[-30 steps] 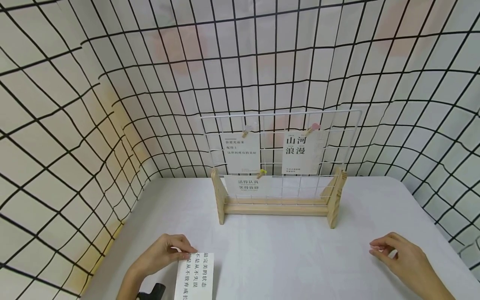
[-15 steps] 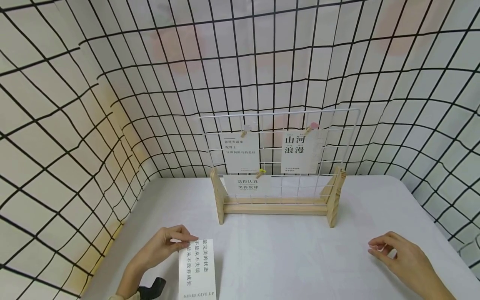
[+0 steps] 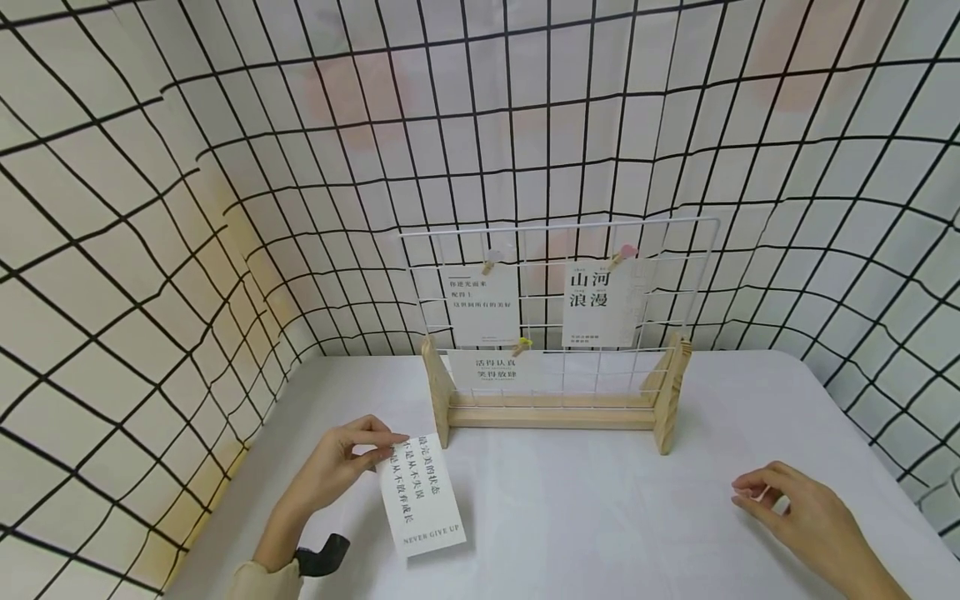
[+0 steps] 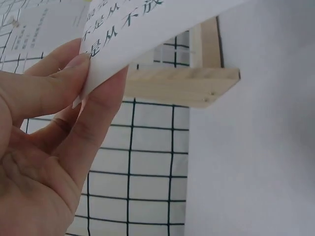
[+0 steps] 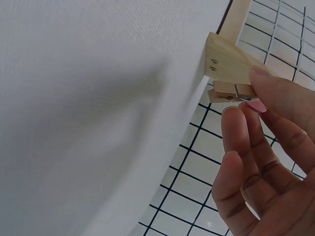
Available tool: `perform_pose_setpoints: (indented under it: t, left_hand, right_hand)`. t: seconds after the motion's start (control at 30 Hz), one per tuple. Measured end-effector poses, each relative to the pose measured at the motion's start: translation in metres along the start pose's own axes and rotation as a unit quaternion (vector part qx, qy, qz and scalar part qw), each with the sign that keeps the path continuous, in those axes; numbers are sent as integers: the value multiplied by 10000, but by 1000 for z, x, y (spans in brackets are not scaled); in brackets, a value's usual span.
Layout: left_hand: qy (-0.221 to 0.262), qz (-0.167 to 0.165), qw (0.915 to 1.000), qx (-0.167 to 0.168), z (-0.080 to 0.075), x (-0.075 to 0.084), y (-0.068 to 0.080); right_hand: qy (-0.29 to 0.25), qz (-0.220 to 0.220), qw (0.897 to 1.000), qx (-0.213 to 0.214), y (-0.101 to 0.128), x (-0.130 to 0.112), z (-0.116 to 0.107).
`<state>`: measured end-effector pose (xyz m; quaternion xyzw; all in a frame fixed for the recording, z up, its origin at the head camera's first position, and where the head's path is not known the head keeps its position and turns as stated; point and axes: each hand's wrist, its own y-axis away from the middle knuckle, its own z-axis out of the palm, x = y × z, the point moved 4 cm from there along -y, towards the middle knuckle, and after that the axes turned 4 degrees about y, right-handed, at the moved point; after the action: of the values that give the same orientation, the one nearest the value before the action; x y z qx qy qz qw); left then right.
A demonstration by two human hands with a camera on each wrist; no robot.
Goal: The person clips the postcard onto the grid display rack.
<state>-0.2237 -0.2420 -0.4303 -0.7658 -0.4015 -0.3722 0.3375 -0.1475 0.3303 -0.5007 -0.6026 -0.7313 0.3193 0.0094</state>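
1. The wire rack stands upright at the back middle of the bench, before the gridded backdrop.
2. Three clipped cards hang on the rack: two side by side up top, one lower left.
3. The loose card lies front left, before the rack's left foot, pinched by the left hand.
4. The right hand sits front right, well apart from the rack, pinching what seems a small clip in its fingers.
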Motion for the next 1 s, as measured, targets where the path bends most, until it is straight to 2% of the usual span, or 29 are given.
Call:
perform_pose_setpoints:
  t: [0.13, 0.3, 0.43, 0.57, 0.67, 0.8, 1.0]
  left_hand:
    - [-13, 93, 10000, 32, 7, 10, -13]
    - [20, 25, 10000, -54, 22, 22, -31]
    - [124, -63, 9997, -191, 36, 29, -47]
    - [332, -13, 9992, -228, 50, 33, -61]
    - [415, 104, 9990, -86, 58, 34, -71]
    - [482, 174, 9983, 289, 68, 32, -82]
    - [866, 10, 9939, 678, 80, 25, -91]
  right_hand:
    - [-4, -10, 10000, -11, 0, 1, 0]
    - [-34, -13, 10000, 53, -4, -2, -4]
    - [4, -95, 9995, 308, -8, -8, -10]
    - [56, -201, 9980, 593, -12, -13, -16]
    - [136, -140, 9978, 629, -16, -16, -18]
    - [227, -60, 9983, 530, -19, -20, -15]
    - [189, 70, 9989, 422, -21, -25, -8]
